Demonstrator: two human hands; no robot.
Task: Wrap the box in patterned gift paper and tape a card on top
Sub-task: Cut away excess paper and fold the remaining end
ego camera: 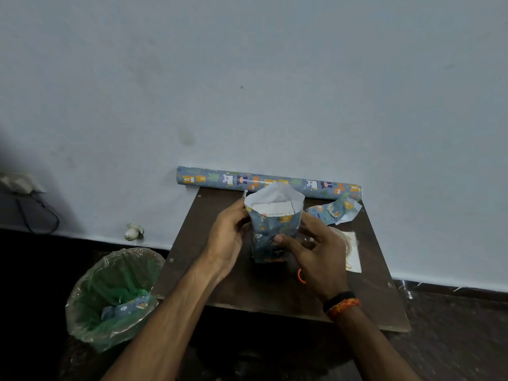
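Observation:
The box (pixel 272 209) stands upright on the dark table (pixel 247 287), wrapped around its sides in blue animal-patterned gift paper (pixel 270 237). The paper's top end stands open, showing its white inside and the white box top with red lettering. My left hand (pixel 229 237) grips the box's left side. My right hand (pixel 316 251) holds its right side, thumb pressed on the front face. A white card (pixel 353 253) lies flat to the right, with a clear tape roll (pixel 342 239) on it, partly hidden by my right hand.
The gift paper roll (pixel 268 182) lies along the wall at the table's back edge. A cut paper scrap (pixel 335 210) sits at the back right. An orange scissor handle (pixel 301 276) peeks from under my right hand. A lined bin (pixel 110 295) holding a paper scrap stands left of the table.

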